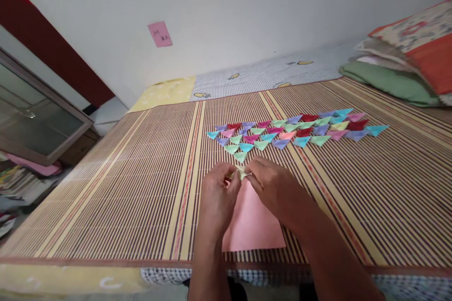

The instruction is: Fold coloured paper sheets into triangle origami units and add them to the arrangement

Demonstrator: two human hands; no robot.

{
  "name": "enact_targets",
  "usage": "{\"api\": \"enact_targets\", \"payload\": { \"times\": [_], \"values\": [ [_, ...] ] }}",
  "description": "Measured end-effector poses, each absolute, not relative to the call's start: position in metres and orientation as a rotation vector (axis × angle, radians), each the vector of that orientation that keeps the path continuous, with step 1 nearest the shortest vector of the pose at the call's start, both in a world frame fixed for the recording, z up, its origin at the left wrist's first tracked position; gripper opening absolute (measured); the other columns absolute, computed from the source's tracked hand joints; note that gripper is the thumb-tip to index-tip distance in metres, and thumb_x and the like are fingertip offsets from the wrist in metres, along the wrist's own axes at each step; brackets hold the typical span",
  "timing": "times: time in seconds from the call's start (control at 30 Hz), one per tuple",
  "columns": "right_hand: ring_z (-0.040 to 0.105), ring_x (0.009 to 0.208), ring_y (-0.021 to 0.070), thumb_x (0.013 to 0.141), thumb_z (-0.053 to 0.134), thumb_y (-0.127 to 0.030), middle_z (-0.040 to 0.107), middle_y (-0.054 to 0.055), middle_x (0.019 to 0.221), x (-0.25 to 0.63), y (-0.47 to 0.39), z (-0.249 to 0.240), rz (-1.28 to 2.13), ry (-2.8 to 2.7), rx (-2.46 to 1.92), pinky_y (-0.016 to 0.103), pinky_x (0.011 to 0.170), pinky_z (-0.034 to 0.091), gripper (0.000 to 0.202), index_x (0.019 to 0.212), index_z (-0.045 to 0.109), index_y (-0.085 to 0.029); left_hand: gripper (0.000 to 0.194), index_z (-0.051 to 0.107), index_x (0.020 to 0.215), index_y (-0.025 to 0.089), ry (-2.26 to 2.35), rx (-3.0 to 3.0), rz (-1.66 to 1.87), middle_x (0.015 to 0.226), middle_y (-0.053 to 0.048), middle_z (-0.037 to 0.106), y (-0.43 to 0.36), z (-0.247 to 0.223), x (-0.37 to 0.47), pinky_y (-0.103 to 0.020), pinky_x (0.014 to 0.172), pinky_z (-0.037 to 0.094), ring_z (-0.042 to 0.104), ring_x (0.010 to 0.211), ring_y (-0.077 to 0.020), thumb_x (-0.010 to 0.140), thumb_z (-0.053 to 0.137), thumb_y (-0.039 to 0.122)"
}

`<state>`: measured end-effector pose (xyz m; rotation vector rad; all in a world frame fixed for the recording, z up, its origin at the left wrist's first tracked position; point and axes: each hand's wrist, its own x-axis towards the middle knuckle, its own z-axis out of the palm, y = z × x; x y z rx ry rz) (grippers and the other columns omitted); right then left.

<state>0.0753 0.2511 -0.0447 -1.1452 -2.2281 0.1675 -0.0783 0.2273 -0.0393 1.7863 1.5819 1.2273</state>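
Between the fingertips of my left hand and my right hand is a small pale yellow folded paper piece. Both hands pinch it, and the fingers partly cover it, so its full shape is hidden. Under my wrists a pink sheet of paper lies flat on the striped mat. Just beyond my fingers, a light green folded paper triangle sits at the near tip of several rows of small folded paper pieces in blue, green, red, purple and pink.
The striped bamboo mat covers the bed. Folded bedding and cushions are piled at the right. A pink note hangs on the white wall. At the left stand a glass-fronted cabinet and stacked books.
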Motion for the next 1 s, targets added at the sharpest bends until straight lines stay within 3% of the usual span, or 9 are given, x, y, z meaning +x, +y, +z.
{"api": "enact_targets", "payload": {
  "times": [0.33,0.73,1.0],
  "values": [
    [0.053,0.073,0.0176,0.100,0.050,-0.010,0.054,0.002,0.081,0.074,0.248,-0.036,0.214,-2.226,-1.028,0.029,0.064,0.037,0.023,0.079,0.053,-0.018,0.014,0.067,0.078,0.020,1.520,1.481,1.217,0.075,-0.001,0.067,0.223,-0.031,-0.083,-0.030,0.063,0.045,0.060,0.069,-0.0169,0.090,0.063,0.025],
    [0.054,0.076,0.0188,0.091,0.056,-0.001,0.055,0.002,0.081,0.070,0.243,-0.026,0.250,-2.367,-1.055,0.031,0.066,0.038,0.020,0.080,0.059,-0.018,0.023,0.058,0.070,0.020,1.596,1.671,1.114,0.071,0.000,0.061,0.222,-0.030,-0.085,-0.030,0.061,0.038,0.055,0.066,-0.0156,0.093,0.056,0.018],
    [0.056,0.077,0.0191,0.093,0.053,-0.008,0.057,0.003,0.082,0.069,0.242,-0.028,0.330,-2.271,-1.080,0.032,0.069,0.040,0.017,0.080,0.056,-0.017,0.021,0.061,0.073,0.020,1.642,1.706,1.143,0.071,0.001,0.059,0.223,-0.031,-0.088,-0.031,0.061,0.038,0.053,0.066,-0.0149,0.092,0.055,0.012]
  ]
}}
